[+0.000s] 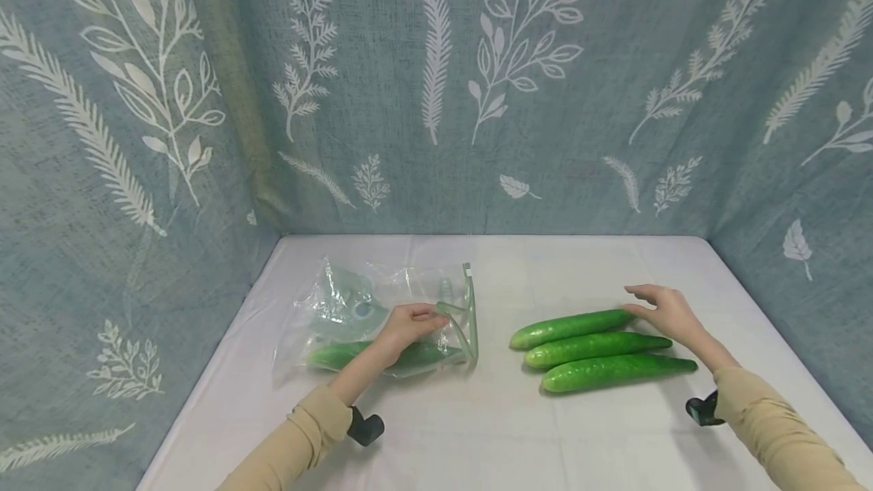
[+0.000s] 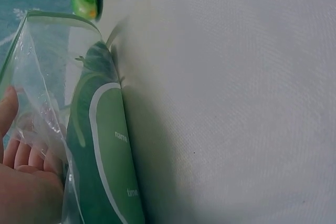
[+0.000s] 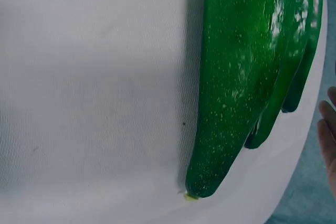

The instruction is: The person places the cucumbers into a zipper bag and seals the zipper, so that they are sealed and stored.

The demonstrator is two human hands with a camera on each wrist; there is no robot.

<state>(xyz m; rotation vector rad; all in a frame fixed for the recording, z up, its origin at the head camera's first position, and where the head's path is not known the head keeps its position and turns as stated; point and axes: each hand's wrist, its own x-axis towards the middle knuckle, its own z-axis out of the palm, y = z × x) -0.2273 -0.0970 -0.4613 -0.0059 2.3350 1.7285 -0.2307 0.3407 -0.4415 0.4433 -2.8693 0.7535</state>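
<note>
A clear zip bag with a green zip edge lies at the left of the table, its mouth facing right. Inside it is one green cucumber, which shows through the film. My left hand pinches the bag's upper film close to the mouth, and the zip edge stands raised there. To the right, three cucumbers lie side by side, stem ends pointing right. My right hand is at the stem end of the farthest one, thumb and fingers apart. In the right wrist view, the fingers show beyond the cucumbers.
A white cloth covers the table. Blue-green curtains with white leaf prints hang along its back and sides. A black device is worn at the left wrist, and another at the right.
</note>
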